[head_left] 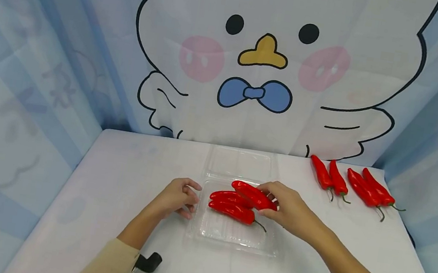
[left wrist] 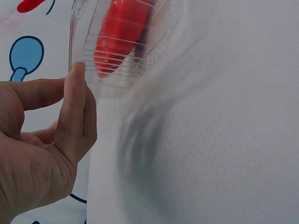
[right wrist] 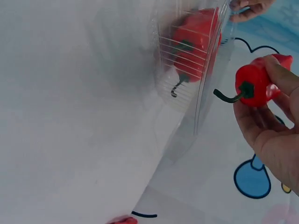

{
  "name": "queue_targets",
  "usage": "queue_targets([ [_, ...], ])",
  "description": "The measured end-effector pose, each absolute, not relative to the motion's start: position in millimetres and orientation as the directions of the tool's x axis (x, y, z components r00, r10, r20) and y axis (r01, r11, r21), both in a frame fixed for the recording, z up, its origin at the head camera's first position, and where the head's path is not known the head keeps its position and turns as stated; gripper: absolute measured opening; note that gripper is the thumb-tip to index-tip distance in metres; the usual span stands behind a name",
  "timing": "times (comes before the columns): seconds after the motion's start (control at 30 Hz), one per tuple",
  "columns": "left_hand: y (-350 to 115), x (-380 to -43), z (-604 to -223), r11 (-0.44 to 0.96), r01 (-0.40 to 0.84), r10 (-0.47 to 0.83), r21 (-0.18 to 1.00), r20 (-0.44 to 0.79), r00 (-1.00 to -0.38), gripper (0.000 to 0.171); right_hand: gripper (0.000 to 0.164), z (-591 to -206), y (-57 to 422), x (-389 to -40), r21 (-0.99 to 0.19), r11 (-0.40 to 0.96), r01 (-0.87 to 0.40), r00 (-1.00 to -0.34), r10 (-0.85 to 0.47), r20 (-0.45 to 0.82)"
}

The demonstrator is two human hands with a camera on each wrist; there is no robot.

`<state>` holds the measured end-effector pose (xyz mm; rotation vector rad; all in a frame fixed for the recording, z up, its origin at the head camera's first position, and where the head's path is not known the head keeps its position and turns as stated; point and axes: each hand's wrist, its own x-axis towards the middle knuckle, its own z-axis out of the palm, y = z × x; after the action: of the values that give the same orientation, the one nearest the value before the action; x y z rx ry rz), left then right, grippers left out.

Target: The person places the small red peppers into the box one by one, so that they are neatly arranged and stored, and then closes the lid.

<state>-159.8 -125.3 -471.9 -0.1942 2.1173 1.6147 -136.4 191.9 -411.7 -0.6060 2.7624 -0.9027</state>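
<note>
A clear plastic clamshell box (head_left: 225,236) lies on the table, its lid (head_left: 242,163) folded open toward the back. Two red peppers lie side by side in its base; the nearer red pepper (head_left: 233,212) points its green stem to the right. Over the box's right half, my right hand (head_left: 286,208) holds another red pepper (right wrist: 254,86) between thumb and fingers, its curved stem hanging free in the right wrist view. My left hand (head_left: 178,196) is at the box's left side, fingers loosely bent, fingertips (left wrist: 77,70) right at the rim.
Several more red peppers (head_left: 364,189) lie at the table's back right corner, stems toward the front. Behind the white table (head_left: 134,161) hangs a curtain (head_left: 250,127) with a cartoon face, and blue curtains flank both sides. Black wrist mounts (head_left: 149,263) stick out by both sleeves.
</note>
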Motion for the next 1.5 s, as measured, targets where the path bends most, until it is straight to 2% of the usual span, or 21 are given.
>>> queue_targets([
  [0.37,-126,-160,-471,0.293,-0.393,0.164,0.872,-0.451,-0.878,0.033,0.057,-422,170,-135,-0.601,0.693,-0.398,-0.843,-0.534,-0.058],
  [0.87,-127,-161,-472,0.301,-0.385,0.165,0.872,-0.445,-0.88,0.033,0.053,-440,160,-127,-0.506,0.686,-0.523,-0.769,-0.636,-0.066],
  [1.17,-128,-162,-473,0.289,-0.381,0.178,0.878,-0.44,-0.88,0.033,0.057,-448,160,-124,-0.447,0.701,-0.556,-0.757,-0.649,-0.075],
  [1.5,-126,-160,-470,0.289,-0.378,0.176,0.88,-0.437,-0.882,0.033,0.048,-459,156,-122,-0.356,0.719,-0.597,-0.755,-0.654,-0.053],
])
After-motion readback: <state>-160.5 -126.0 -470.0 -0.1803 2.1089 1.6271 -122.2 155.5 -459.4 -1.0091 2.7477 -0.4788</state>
